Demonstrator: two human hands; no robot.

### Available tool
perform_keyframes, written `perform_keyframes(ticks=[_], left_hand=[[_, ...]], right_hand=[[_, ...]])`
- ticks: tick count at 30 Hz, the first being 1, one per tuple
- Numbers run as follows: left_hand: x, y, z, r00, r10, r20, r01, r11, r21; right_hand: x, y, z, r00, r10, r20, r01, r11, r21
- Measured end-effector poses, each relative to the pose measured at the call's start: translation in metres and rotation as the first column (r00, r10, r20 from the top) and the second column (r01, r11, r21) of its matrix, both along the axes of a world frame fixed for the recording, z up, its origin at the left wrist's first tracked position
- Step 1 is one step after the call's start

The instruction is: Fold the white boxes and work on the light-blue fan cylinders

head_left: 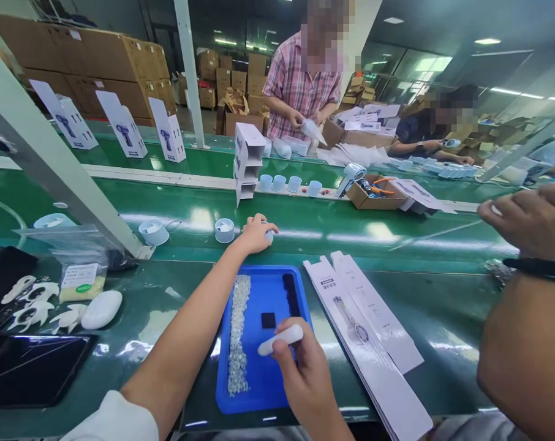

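Observation:
My left hand (256, 235) reaches over the green conveyor belt, its fingers curled round a small pale-blue cup-shaped part (269, 236), mostly hidden by the hand. A similar round part (225, 230) stands just left of it. Near me, my right hand (307, 367) pinches a white stick-shaped piece with rounded ends (282, 340) above a blue tray (271, 392). Inside the tray lie a strip of small clear pieces (238, 337), a black square pad (268, 320) and a row of black pieces (292, 294).
Flattened printed cartons (369, 343) lie right of the tray. A co-worker's arm with a black wristband (525, 331) juts in at right. On the left are a dark phone-like slab (33, 370) and a white metal post (61, 135). Across the belt sits a tool box (376, 195).

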State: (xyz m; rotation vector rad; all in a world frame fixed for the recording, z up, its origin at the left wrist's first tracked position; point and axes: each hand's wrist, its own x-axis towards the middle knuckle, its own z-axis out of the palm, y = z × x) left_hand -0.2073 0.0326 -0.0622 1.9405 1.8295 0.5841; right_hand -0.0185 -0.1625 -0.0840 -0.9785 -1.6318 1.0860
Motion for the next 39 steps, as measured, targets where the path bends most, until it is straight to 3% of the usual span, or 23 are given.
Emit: perform_keyframes(ticks=[3,7,11,15,20,24,26,27,28,30,31,32,35,39], left_hand=[[0.001,-0.001,0.009,0.999,-0.034,-0.024,0.034,0.999,0.005],[-0.018,-0.004,0.022,0.991,0.109,-0.082,-0.111,0.994,-0.020],[-0.047,-0.006,0.016,0.954,0.248,-0.171,-0.279,0.942,-0.189],[-0.060,-0.007,0.007,0.953,0.255,-0.165,-0.293,0.915,-0.277],[-0.062,-0.009,0.013,0.976,0.215,-0.040,-0.217,0.939,-0.267],[-0.057,-0.021,0.040,0.977,0.140,0.159,-0.111,0.978,-0.177],[-0.050,-0.029,0.058,0.931,0.094,0.352,-0.063,0.993,-0.097],[-0.044,-0.033,0.067,0.856,0.062,0.513,-0.038,0.998,-0.056],[-0.039,-0.037,0.075,0.726,0.020,0.688,-0.015,1.000,-0.014],[-0.027,-0.042,0.088,0.334,-0.070,0.940,0.002,0.997,0.073],[-0.023,-0.044,0.093,0.148,-0.097,0.984,-0.002,0.995,0.099],[-0.018,-0.045,0.098,0.015,-0.113,0.994,-0.008,0.994,0.113],[-0.011,-0.045,0.105,-0.230,-0.124,0.965,-0.033,0.992,0.120],[-0.010,-0.042,0.108,-0.373,-0.140,0.917,-0.137,0.986,0.095]], right_hand=[[-0.006,0.001,-0.011,0.999,0.046,-0.004,-0.046,0.999,0.003],[-0.009,0.006,-0.016,0.997,0.046,0.057,-0.048,0.999,0.026],[-0.008,0.006,-0.019,0.995,0.064,0.074,-0.064,0.998,-0.002],[-0.009,0.005,-0.024,0.994,0.076,0.074,-0.074,0.997,-0.030],[-0.009,0.001,-0.014,0.987,0.035,0.157,-0.051,0.994,0.100],[0.001,0.001,-0.005,0.950,0.072,0.305,-0.140,0.969,0.205],[0.011,0.006,-0.007,0.958,-0.038,0.286,-0.036,0.967,0.251],[0.016,0.009,-0.010,0.960,-0.125,0.249,0.057,0.963,0.263],[0.022,0.013,-0.014,0.956,-0.203,0.211,0.146,0.955,0.260],[0.031,0.019,-0.022,0.944,-0.288,0.160,0.251,0.944,0.216],[0.035,0.021,-0.025,0.944,-0.296,0.146,0.268,0.945,0.186],[0.038,0.022,-0.028,0.946,-0.294,0.136,0.271,0.949,0.160],[0.040,0.023,-0.033,0.957,-0.261,0.129,0.248,0.963,0.108],[0.036,0.022,-0.031,0.966,-0.219,0.136,0.210,0.975,0.077]])
